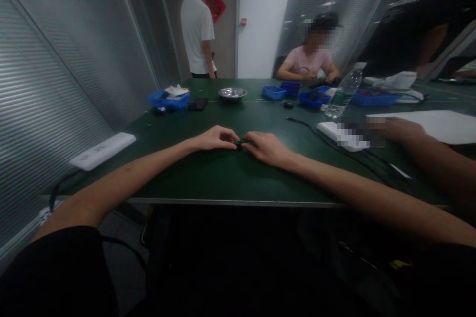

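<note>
My left hand (pixel 216 138) and my right hand (pixel 268 148) meet over the green table (pixel 208 178), fingertips nearly touching. Between them is a small dark piece (pixel 238 143), pinched by the fingers of both hands. Its kind is too small and too dark to make out, and the fingertips cover part of it. Both wrists rest low, close to the tabletop.
A white power strip (pixel 104 151) lies at the left. Farther back are a blue tray (pixel 169 101), a black phone (pixel 199 104), a steel bowl (pixel 232 94) and several blue bins (pixel 274 92). A water bottle (pixel 345 91), cables and a co-worker's hand (pixel 403 130) are at the right.
</note>
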`<state>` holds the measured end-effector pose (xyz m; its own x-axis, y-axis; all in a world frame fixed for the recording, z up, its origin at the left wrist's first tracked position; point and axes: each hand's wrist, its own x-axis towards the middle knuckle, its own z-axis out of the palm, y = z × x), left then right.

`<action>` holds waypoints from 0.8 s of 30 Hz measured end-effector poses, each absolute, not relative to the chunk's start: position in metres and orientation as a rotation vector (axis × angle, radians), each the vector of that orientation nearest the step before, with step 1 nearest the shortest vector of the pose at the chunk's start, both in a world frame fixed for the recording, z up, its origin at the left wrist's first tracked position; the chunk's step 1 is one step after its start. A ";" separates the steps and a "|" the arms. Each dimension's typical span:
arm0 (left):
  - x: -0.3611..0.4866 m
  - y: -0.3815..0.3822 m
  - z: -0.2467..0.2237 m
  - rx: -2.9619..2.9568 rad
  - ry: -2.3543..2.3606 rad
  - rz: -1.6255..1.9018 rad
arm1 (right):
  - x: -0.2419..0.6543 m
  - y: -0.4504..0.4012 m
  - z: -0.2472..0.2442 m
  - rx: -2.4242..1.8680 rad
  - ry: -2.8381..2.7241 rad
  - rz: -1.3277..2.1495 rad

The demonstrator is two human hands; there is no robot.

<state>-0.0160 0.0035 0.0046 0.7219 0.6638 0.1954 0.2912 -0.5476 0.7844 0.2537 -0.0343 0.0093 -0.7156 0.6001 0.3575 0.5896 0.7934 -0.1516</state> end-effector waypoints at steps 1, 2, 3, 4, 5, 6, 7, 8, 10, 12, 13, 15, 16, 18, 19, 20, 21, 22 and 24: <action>-0.016 0.004 0.005 2.159 0.719 0.619 | 0.254 -0.034 0.009 -0.905 -2.589 0.035; -0.016 0.004 0.005 2.161 0.718 0.617 | 0.254 -0.034 0.010 -0.911 -2.588 0.035; -0.016 0.004 0.005 2.163 0.717 0.614 | 0.254 -0.034 0.010 -0.916 -2.586 0.035; -0.016 0.004 0.005 2.162 0.716 0.611 | 0.254 -0.034 0.010 -0.921 -2.586 0.036; -0.016 0.004 0.005 2.160 0.718 0.609 | 0.253 -0.035 0.010 -0.926 -2.583 0.035; -0.016 0.005 0.004 2.155 0.720 0.609 | 0.253 -0.035 0.010 -0.931 -2.582 0.033; -0.016 0.005 0.004 2.148 0.722 0.610 | 0.253 -0.035 0.010 -0.935 -2.582 0.032; -0.016 0.005 0.004 2.140 0.723 0.611 | 0.254 -0.035 0.011 -0.940 -2.581 0.029; -0.017 0.006 0.004 2.124 0.724 0.614 | 0.254 -0.035 0.011 -0.951 -2.582 0.020; -0.017 0.006 0.004 2.110 0.722 0.614 | 0.254 -0.036 0.011 -0.965 -2.582 0.009; -0.017 0.006 0.004 2.103 0.720 0.606 | 0.254 -0.036 0.012 -0.972 -2.580 0.003; -0.017 0.006 0.005 2.086 0.716 0.590 | 0.254 -0.035 0.012 -0.992 -2.576 -0.001; -0.017 0.006 0.005 2.075 0.715 0.585 | 0.254 -0.035 0.012 -1.006 -2.573 0.000; -0.017 0.006 0.005 2.053 0.715 0.581 | 0.254 -0.035 0.013 -1.028 -2.568 0.002; -0.017 0.006 0.005 2.044 0.717 0.581 | 0.254 -0.035 0.013 -1.036 -2.564 0.000; -0.017 0.006 0.005 2.037 0.720 0.581 | 0.255 -0.035 0.013 -1.042 -2.560 -0.005; -0.017 0.006 0.006 2.032 0.725 0.577 | 0.255 -0.034 0.013 -1.045 -2.556 -0.010; -0.017 0.005 0.006 2.029 0.729 0.574 | 0.255 -0.034 0.013 -1.047 -2.552 -0.014; -0.017 0.005 0.006 2.023 0.736 0.576 | 0.257 -0.033 0.013 -1.052 -2.546 -0.012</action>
<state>-0.0171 0.0055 0.0060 0.7164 0.6878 0.1170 0.2784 -0.4357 0.8559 0.2567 -0.0326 0.0126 -0.6450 0.6782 0.3522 0.6816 0.7189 -0.1362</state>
